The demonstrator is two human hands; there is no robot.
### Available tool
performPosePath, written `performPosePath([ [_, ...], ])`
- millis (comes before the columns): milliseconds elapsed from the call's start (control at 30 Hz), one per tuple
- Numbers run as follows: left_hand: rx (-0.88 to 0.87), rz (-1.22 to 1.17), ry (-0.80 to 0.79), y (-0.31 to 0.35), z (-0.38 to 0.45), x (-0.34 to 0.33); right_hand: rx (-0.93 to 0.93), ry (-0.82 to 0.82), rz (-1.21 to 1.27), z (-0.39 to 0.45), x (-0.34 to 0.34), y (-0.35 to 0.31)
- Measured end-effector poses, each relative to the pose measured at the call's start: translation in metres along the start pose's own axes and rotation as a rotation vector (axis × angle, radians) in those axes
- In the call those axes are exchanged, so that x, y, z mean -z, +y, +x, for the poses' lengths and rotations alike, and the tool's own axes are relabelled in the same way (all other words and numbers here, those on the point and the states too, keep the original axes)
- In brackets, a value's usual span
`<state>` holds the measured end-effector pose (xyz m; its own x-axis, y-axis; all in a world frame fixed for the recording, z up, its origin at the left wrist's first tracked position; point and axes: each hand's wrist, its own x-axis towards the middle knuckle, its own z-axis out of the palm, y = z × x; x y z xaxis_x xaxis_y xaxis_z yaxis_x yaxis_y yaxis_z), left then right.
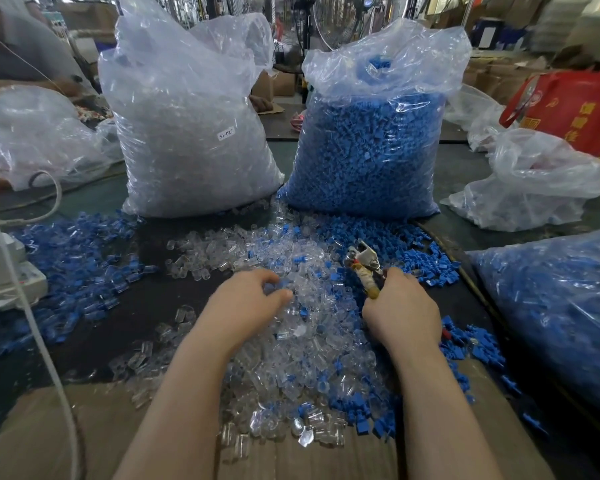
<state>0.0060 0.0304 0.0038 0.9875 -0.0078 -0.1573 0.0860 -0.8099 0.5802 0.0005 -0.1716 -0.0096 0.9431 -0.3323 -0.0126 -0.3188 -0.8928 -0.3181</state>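
Since a big heap of clear caps [291, 358] lies loose from the card [49, 427] at the near edge up to the middle of the table [146, 306], I think the job is far from done. The left hand [253, 299] is palm down on the heap, with fingers and thumb curled round a few caps. The right hand [402, 306] is just beside it, wrapped tight round the handles of the pliers [364, 268]. Their tip points to the far edge. Plugs [413, 251], all blue, lie past the pliers on the right. By the left edge sits a mixed pile [84, 258] of caps that seem to have blue inside, so some look done. At the far edge stand a clear bag [187, 133] and a blue bag [368, 150], both very full, so much is left.
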Motion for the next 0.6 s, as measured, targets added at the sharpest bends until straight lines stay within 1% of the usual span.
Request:
performPosePath([
  [100, -0.049, -0.004, 0.04, 0.0032, 0.0024, -0.0075, -0.019, -0.001, -0.01, 0.0021, -0.0015, -0.0007],
  [233, 0.015, 0.004, 0.145, 0.0002, 0.0035, -0.0078, -0.018, -0.003, -0.004, 0.0035, -0.0019, -0.0013],
  [367, 0.035, 0.097, 0.148, 0.0008, 0.0032, -0.0097, -0.011, -0.003, 0.006, 0.0041, -0.0025, -0.0002],
  [533, 0.022, 0.047, 0.158, 0.0007, 0.0016, -0.0085, 0.033, 0.008, 0.025, 0.0046, -0.0046, 0.0006],
  [600, 0.019, 0.034, 0.137, 0.0003, 0.0019, -0.0078, 0.07, -0.001, 0.015, 0.0047, -0.0057, 0.0009],
])
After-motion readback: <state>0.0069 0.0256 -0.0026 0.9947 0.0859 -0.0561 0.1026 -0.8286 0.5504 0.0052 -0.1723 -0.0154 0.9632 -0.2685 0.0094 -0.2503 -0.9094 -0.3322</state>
